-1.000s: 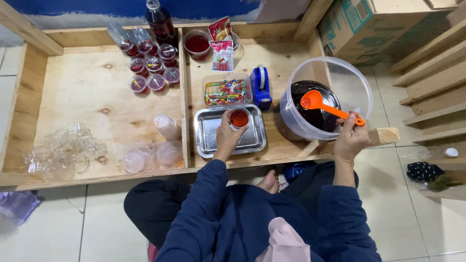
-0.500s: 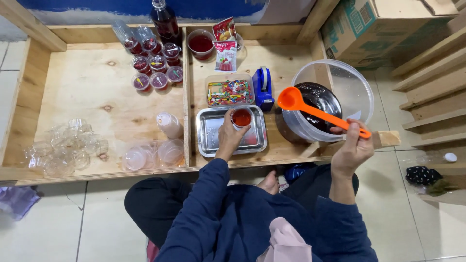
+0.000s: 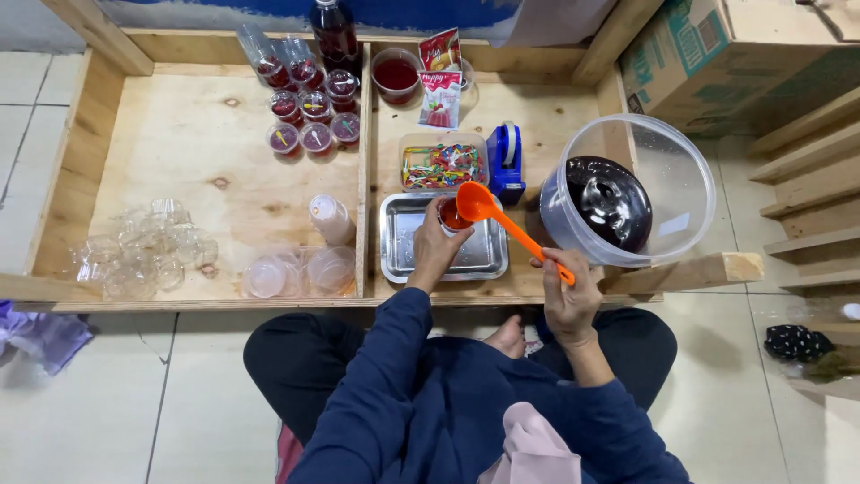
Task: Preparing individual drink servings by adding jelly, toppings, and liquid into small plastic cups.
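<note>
Swinging leftward since half a second ago, your orange ladle has left its place over the tub and its bowl now hangs at the small cup, which has stayed over the steel tray.

Your right hand is curled shut around the end of the ladle's handle, near the bench's front edge. Your left hand wraps the cup from below, fingers closed on its side, holding it upright above the tray. Red liquid shows inside the cup; whether the ladle's rim touches the cup cannot be told.

To the right, the clear tub sits tilted and holds dark liquid. Behind the tray lies a clear box of many-coloured small pieces, with a blue tape dispenser just beside it. Farther back stand a bowl of red liquid, a dark bottle and a cluster of filled cups. Empty clear cups lie heaped at the left.
</note>
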